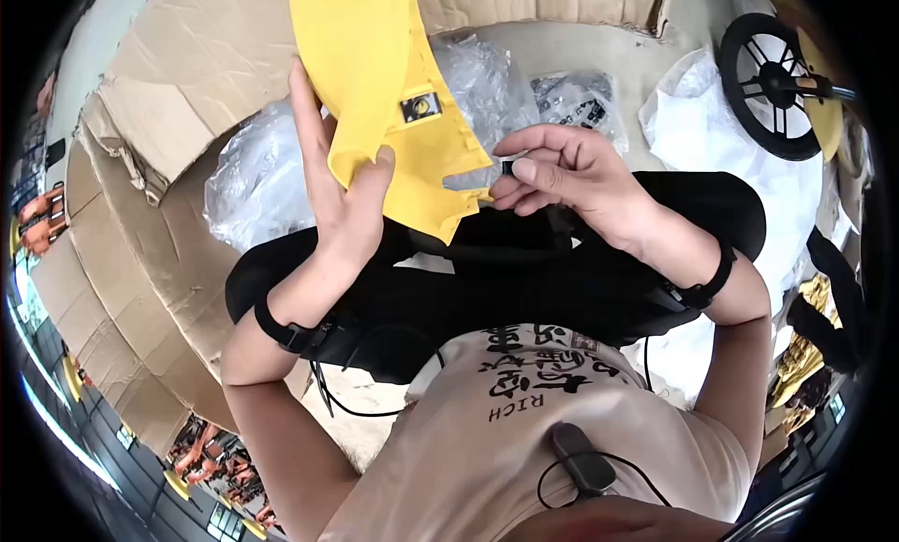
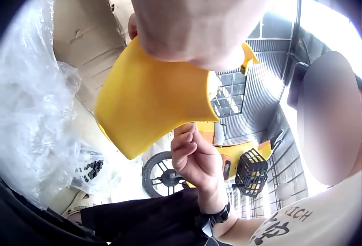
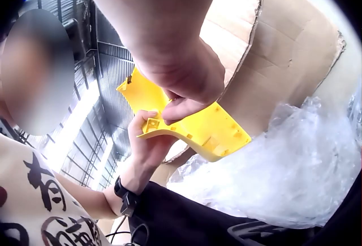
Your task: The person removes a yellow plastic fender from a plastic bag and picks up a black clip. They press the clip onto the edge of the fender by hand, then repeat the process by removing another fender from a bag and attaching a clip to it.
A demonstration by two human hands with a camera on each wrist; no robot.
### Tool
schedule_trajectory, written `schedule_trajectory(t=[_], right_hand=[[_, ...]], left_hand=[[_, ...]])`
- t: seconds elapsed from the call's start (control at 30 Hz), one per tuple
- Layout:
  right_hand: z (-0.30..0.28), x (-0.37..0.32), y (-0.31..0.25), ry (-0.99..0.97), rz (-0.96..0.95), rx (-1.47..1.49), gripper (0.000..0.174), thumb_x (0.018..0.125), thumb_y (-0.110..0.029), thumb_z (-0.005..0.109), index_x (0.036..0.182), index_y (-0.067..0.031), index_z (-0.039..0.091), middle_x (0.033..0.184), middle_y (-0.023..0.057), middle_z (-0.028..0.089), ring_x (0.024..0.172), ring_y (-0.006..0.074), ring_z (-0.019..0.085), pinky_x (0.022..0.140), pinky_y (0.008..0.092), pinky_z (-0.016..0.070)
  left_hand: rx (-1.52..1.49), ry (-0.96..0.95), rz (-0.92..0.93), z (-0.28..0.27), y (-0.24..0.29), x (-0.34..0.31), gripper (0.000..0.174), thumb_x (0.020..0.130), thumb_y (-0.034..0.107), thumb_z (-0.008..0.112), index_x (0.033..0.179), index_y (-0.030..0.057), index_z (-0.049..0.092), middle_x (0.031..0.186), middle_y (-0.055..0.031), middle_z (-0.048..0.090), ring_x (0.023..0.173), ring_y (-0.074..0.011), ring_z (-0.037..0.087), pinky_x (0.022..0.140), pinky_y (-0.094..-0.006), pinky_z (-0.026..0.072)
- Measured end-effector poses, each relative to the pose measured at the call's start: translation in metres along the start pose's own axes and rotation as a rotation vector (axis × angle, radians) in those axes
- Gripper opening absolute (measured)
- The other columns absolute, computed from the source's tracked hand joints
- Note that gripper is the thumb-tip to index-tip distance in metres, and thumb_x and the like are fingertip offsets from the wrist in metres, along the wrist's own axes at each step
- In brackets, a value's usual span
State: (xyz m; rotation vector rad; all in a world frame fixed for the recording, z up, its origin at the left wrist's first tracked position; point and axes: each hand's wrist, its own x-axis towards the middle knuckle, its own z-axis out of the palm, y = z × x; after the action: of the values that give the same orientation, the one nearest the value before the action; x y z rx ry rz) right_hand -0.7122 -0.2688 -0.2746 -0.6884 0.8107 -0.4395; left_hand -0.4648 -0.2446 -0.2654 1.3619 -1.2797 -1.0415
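Note:
My left hand (image 1: 345, 178) grips the lower edge of a curved yellow plastic panel (image 1: 375, 64), thumb on its face and fingers behind it, and holds it up in front of me. A small square fitting (image 1: 420, 106) is set in the panel's face. Beside the panel's lower corner, my right hand (image 1: 515, 164) pinches a small black piece (image 1: 507, 167) between thumb and fingertips. The left wrist view shows the yellow panel (image 2: 147, 104) from below, with my right hand (image 2: 192, 152) just under it. From the right wrist, my left hand (image 3: 148, 144) holds the panel (image 3: 212, 130).
A large black moulded part (image 1: 524, 289) lies across my lap. Flattened cardboard (image 1: 159, 195) and crumpled clear plastic wrap (image 1: 253, 167) cover the floor ahead. A black spoked wheel (image 1: 770, 83) stands at the upper right by white wrapping (image 1: 712, 139). A yellow vehicle with a basket (image 2: 251, 172) stands beyond.

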Motion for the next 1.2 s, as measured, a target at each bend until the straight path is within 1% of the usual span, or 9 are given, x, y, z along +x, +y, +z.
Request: schedule_trajectory(t=[0.07,0.23,0.33,0.4,0.53,0.7,0.93,1.13,1.2], right_hand=[[0.0,-0.001,0.0,-0.03,0.0,-0.017,0.025,0.1,-0.015,0.058,0.118,0.0011,0.061,0.105,0.0134,0.072,0.095,0.0197,0.071,0.082,0.0282,0.0577],[-0.001,0.001,0.008,-0.041,0.018,-0.06,0.022,0.096,-0.014,0.065,0.111,0.0015,0.066,0.102,0.0112,0.071,0.094,0.0174,0.07,0.083,0.0279,0.0574],[-0.004,0.001,0.014,-0.062,0.031,-0.067,0.023,0.096,-0.014,0.066,0.112,0.0016,0.066,0.099,0.01,0.07,0.09,0.0159,0.07,0.082,0.0279,0.0573],[-0.001,0.001,0.012,-0.034,0.098,0.014,0.019,0.096,-0.012,0.065,0.11,0.0009,0.065,0.095,0.009,0.07,0.085,0.0147,0.069,0.077,0.0259,0.0568],[-0.002,0.001,0.012,-0.049,0.139,0.05,0.02,0.095,-0.013,0.066,0.11,0.0007,0.064,0.093,0.0084,0.07,0.083,0.0145,0.07,0.076,0.0259,0.057],[-0.001,0.001,0.013,-0.106,0.168,0.036,0.02,0.093,-0.014,0.068,0.105,0.0011,0.064,0.092,0.009,0.069,0.081,0.0155,0.07,0.076,0.0265,0.0576],[-0.002,0.002,0.017,-0.121,0.203,0.119,0.021,0.093,-0.016,0.069,0.103,0.0019,0.064,0.09,0.0105,0.069,0.081,0.0157,0.07,0.075,0.0269,0.0585],[0.003,0.003,0.018,-0.137,0.218,0.11,0.022,0.094,-0.016,0.068,0.105,0.0015,0.062,0.089,0.0104,0.07,0.08,0.0169,0.071,0.074,0.0263,0.0589],[0.005,0.004,0.019,-0.124,0.235,0.133,0.022,0.093,-0.015,0.069,0.106,0.0008,0.06,0.088,0.0102,0.07,0.079,0.017,0.071,0.074,0.0265,0.0591]], left_hand=[[0.028,-0.007,0.016,-0.001,-0.006,0.002,0.096,0.077,-0.002,0.051,0.158,0.0064,-0.001,0.143,-0.0162,0.039,0.122,-0.0241,0.047,0.104,-0.036,0.0382],[-0.016,-0.024,0.043,-0.002,-0.011,0.007,0.095,0.077,-0.003,0.051,0.158,0.0067,0.002,0.139,-0.0144,0.042,0.12,-0.0233,0.048,0.1,-0.035,0.0412],[0.095,0.021,0.18,0.003,-0.013,0.008,0.091,0.08,0.003,0.053,0.157,0.0059,0.007,0.134,-0.0128,0.047,0.117,-0.0209,0.05,0.099,-0.0333,0.0417],[0.196,0.054,0.205,0.003,-0.014,0.007,0.092,0.077,0.017,0.062,0.155,-0.0011,0.017,0.157,-0.0157,0.026,0.14,-0.0249,0.033,0.113,-0.0358,0.027],[0.315,-0.026,0.291,-0.003,-0.021,0.009,0.094,0.081,0.026,0.066,0.155,-0.0006,0.014,0.16,-0.0178,0.019,0.145,-0.0292,0.027,0.116,-0.0401,0.0224],[0.244,-0.013,0.477,0.014,-0.018,0.008,0.099,0.09,0.05,0.061,0.156,-0.0003,0.008,0.161,-0.0186,0.014,0.147,-0.031,0.023,0.118,-0.0431,0.0195],[0.225,-0.04,0.388,0.009,-0.027,0.007,0.09,0.095,0.046,0.056,0.156,-0.0005,0.008,0.161,-0.0185,0.015,0.147,-0.0309,0.022,0.118,-0.0432,0.0193],[0.249,-0.067,0.435,0.007,-0.031,0.007,0.089,0.096,0.047,0.054,0.156,-0.0004,0.009,0.161,-0.0188,0.014,0.148,-0.032,0.022,0.119,-0.0447,0.019],[0.312,-0.13,0.546,0.004,-0.03,0.007,0.091,0.095,0.05,0.054,0.156,-0.0002,0.008,0.161,-0.02,0.014,0.147,-0.0324,0.023,0.118,-0.0442,0.0199]])
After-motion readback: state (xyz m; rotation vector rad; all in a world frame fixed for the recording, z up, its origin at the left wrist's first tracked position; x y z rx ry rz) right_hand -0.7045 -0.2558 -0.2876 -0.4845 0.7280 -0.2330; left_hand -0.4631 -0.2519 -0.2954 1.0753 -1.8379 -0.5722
